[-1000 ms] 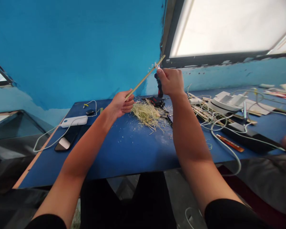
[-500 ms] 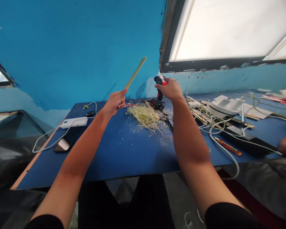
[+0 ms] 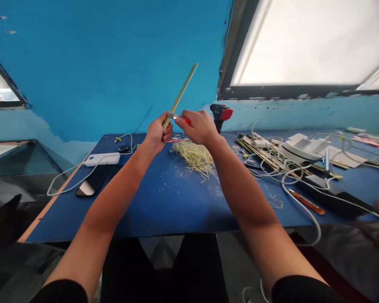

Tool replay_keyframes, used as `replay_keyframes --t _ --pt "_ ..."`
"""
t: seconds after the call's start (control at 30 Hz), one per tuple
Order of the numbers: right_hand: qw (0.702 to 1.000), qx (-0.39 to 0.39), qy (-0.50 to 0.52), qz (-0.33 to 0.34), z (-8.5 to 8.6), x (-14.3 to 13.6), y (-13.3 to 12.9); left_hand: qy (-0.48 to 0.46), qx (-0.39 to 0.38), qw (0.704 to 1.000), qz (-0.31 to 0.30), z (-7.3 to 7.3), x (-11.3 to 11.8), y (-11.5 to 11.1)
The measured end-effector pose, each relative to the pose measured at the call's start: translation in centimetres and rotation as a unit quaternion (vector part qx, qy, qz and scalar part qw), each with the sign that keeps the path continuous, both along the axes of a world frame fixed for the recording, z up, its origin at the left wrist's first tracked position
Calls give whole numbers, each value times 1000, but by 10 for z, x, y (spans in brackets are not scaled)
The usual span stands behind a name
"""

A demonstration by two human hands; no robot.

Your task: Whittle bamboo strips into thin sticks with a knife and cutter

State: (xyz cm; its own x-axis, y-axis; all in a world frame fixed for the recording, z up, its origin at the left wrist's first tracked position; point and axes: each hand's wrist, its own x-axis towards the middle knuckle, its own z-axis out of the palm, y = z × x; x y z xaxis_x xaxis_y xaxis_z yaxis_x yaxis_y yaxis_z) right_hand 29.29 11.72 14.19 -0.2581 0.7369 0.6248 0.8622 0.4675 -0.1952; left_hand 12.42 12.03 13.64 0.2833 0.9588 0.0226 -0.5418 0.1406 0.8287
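Strip [image 3: 185,86] clamped in the left hand [image 3: 159,132], slanting up and right against the blue wall. Right hand [image 3: 198,127] closed around a red-handled knife [image 3: 177,117], blade across the strip just above the left fingers. From where I watch: shavings [image 3: 194,158] heaped on the counter [image 3: 177,206] below both hands. Drill [image 3: 220,115] upright behind the right wrist. Farther left, a phone [image 3: 91,182] beside a white box [image 3: 102,159]; off right, tangled cables [image 3: 284,170].

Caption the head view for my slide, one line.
Left hand grips a strip, right hand holds a knife at it, shavings piled on the blue table.
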Motion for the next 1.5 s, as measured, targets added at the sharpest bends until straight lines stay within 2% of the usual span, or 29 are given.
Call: replay_keyframes --t 0.3,0.5,0.67,0.93,1.1,1.23,1.33,1.5 --pt "996 -51 -75 19 -2 -19 -8 -5 -27 997 69 8 -3 -2" --pt "997 -44 -67 -5 -5 -20 -8 16 -1 997 82 4 -3 3" --pt "998 -41 -46 -24 -13 -17 4 64 -5 994 85 2 -2 4" --pt "996 -50 33 -69 -23 20 38 170 18 982 84 -7 7 2" --pt "991 -40 94 -89 -25 52 52 232 68 970 25 -14 3 9" --pt "986 -38 124 -109 -26 65 56 229 60 972 5 -15 2 12" --pt "989 -54 113 -85 -27 55 53 195 44 979 30 -15 6 11" --pt "995 -78 55 26 -30 10 41 153 -11 985 83 -7 6 8"
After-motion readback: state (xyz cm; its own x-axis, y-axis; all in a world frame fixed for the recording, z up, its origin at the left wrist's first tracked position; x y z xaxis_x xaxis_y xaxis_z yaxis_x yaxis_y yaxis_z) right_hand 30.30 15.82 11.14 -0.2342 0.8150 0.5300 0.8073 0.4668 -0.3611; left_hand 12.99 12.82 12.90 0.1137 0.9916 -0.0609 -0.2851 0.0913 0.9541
